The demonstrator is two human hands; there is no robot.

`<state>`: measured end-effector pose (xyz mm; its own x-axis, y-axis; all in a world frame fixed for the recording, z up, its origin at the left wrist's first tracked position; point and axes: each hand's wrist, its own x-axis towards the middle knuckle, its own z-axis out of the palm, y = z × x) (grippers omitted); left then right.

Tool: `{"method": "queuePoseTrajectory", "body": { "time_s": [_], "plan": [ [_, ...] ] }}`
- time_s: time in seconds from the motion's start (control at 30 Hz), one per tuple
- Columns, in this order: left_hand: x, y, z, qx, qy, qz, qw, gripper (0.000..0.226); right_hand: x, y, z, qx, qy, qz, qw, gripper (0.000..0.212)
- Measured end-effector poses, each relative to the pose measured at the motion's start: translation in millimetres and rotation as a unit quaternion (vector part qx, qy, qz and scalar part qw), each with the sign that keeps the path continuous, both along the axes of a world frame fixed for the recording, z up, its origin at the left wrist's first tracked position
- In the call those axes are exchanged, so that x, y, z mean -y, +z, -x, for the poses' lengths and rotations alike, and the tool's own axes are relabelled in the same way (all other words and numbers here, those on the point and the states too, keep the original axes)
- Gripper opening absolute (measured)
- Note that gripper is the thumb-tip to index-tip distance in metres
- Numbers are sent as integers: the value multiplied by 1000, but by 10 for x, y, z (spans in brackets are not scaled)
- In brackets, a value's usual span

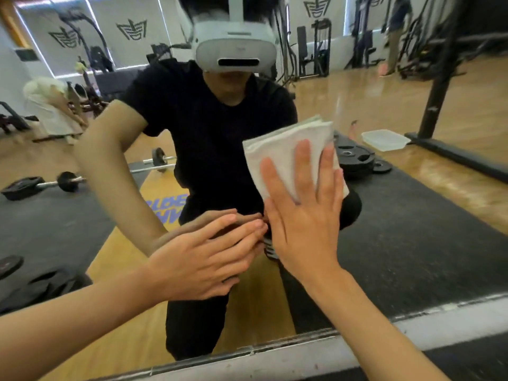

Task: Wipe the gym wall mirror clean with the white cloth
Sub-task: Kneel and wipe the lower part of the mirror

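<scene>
Flat, open right hand (305, 224) presses white cloth (286, 149), tilted toward upper right, against mirror (412, 215); open left hand (198, 265) touches the glass.

A barbell (67, 181) lies on the black mat (412, 229) (dark plates at both ends). Stacked weight plates (354, 158) sit near a clear plastic tub (384, 140).

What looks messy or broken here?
Nothing stands out. The right hand presses the folded cloth flat on the mirror, and the left hand touches the mirror beside it. Nothing looks spilled or cracked.
</scene>
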<state>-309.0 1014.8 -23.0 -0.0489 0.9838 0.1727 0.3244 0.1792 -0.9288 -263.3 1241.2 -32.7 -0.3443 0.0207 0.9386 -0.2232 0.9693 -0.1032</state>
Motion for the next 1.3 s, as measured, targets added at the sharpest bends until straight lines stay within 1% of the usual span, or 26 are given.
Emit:
{"method": "queuePoseTrajectory", "body": {
  "time_s": [0.07, 0.17, 0.23, 0.3, 0.43, 0.47, 0.53, 0.6, 0.67, 0.73, 0.8, 0.87, 0.93, 1.03, 1.1, 1.2, 1.3],
  "plan": [
    [-3, 0, 8, 1, 2, -3, 1000, 75, -241, -259, -32, 16, -2, -28, 999, 53],
    [-6, 9, 26, -4, 3, -7, 1000, 77, -508, -740, -145, 70, -28, -35, 997, 53],
    [-3, 7, 13, -7, 2, -15, 1000, 80, -573, -811, -214, 89, -38, -58, 994, 52],
    [-8, 7, 3, -17, 0, -26, 1000, 81, -515, -521, -186, 72, -28, -83, 994, 53],
    [-25, 17, -12, -10, -3, -35, 999, 81, -169, 478, -9, -3, 7, -118, 993, 53],
    [-22, 16, -16, -7, 1, -35, 999, 81, -106, 643, 25, -20, 9, -120, 993, 53],
    [-21, 6, -21, 1, 8, -34, 999, 81, -78, 730, 61, -41, 9, -125, 991, 53],
    [-17, 12, -23, 2, 9, -38, 999, 81, -172, 492, 56, -32, 3, -130, 991, 54],
    [-24, 25, -14, -1, 8, -38, 999, 81, -383, 28, -1, 2, -21, -135, 991, 55],
    [-33, 15, -4, -4, 10, -39, 999, 82, -645, -411, -101, 37, -44, -157, 986, 59],
    [-28, 4, -7, -5, 11, -39, 999, 82, -803, -595, -179, 62, -52, -188, 979, 62],
    [-30, 2, -7, -12, 10, -38, 999, 82, -753, -405, -180, 64, -46, -191, 978, 57],
    [-20, -5, 0, -16, 5, -33, 999, 83, -528, 33, -121, 46, -28, -175, 983, 55],
    [-24, -36, 9, -13, 5, -38, 999, 85, -61, 796, 1, -9, 8, -182, 983, 56],
    [-20, -25, 19, -6, 4, -42, 999, 87, 262, 1108, 61, -43, 23, -185, 982, 54],
    [-11, -8, 16, -4, -7, -44, 999, 89, 479, 1231, 122, -78, 41, -188, 978, 49],
    [-9, -26, 11, -3, -7, -38, 999, 89, 134, 1157, 103, -82, 38, -221, 971, 51]
  ]
}}
